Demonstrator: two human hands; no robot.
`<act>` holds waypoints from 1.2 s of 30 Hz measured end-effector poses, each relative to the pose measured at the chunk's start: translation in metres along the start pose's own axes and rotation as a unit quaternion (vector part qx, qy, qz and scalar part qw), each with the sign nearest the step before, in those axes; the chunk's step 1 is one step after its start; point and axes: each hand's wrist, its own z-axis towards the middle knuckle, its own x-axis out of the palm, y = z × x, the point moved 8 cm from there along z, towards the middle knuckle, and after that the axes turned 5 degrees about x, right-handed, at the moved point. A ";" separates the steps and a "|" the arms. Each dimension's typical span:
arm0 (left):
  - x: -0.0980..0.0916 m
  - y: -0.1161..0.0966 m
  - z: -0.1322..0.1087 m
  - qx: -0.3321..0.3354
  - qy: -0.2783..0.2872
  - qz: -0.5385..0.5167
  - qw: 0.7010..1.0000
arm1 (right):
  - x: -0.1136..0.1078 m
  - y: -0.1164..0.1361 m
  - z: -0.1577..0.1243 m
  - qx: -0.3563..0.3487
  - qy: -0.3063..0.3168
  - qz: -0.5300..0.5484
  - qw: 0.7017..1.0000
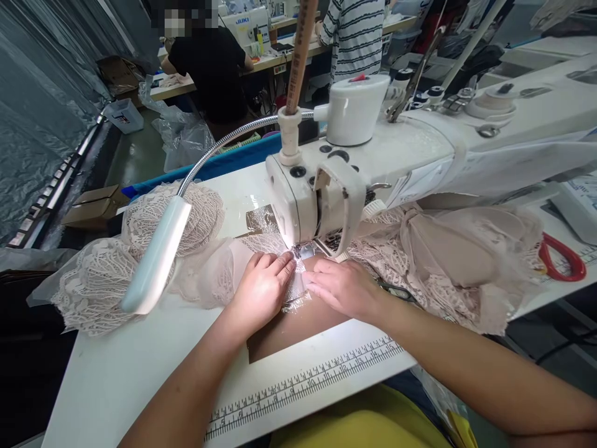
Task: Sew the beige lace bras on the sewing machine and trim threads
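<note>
A white sewing machine (298,199) stands over the table, its needle area lit from the side. Pale pink lace fabric (224,274) runs under the presser foot. My left hand (267,286) lies on this fabric left of the needle, fingers stretched and close together. My right hand (342,286) rests just right of the needle, its fingertips pressing on the fabric edge. More lace and a beige cup piece (466,246) lie to the right of the machine head.
Stacked lace pieces (96,283) lie at the left under a lamp (158,255). Red-handled scissors (562,258) are at the right. A printed ruler (303,389) runs along the front edge. Two people are at another table behind.
</note>
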 end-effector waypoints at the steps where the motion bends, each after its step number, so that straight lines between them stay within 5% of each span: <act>1: 0.001 0.002 0.000 -0.004 -0.003 0.003 1.000 | 0.001 0.000 0.001 0.010 0.013 -0.001 1.000; 22: -0.003 0.030 -0.011 -0.114 -0.084 -0.068 0.988 | 0.007 -0.003 0.008 0.070 0.077 0.000 0.995; 27: -0.002 0.041 -0.019 -0.152 -0.114 -0.124 0.974 | -0.015 0.004 0.001 0.036 0.041 0.017 0.998; 30: -0.008 0.049 -0.027 -0.175 -0.113 -0.164 0.964 | -0.031 0.004 -0.014 0.043 0.084 -0.025 0.995; 33: -0.023 0.033 -0.035 -0.135 -0.074 -0.215 0.964 | -0.042 -0.008 -0.038 0.075 0.131 -0.080 0.985; 36: -0.033 -0.013 -0.044 -0.022 0.024 -0.339 0.940 | -0.045 -0.022 -0.060 0.088 0.136 -0.118 0.980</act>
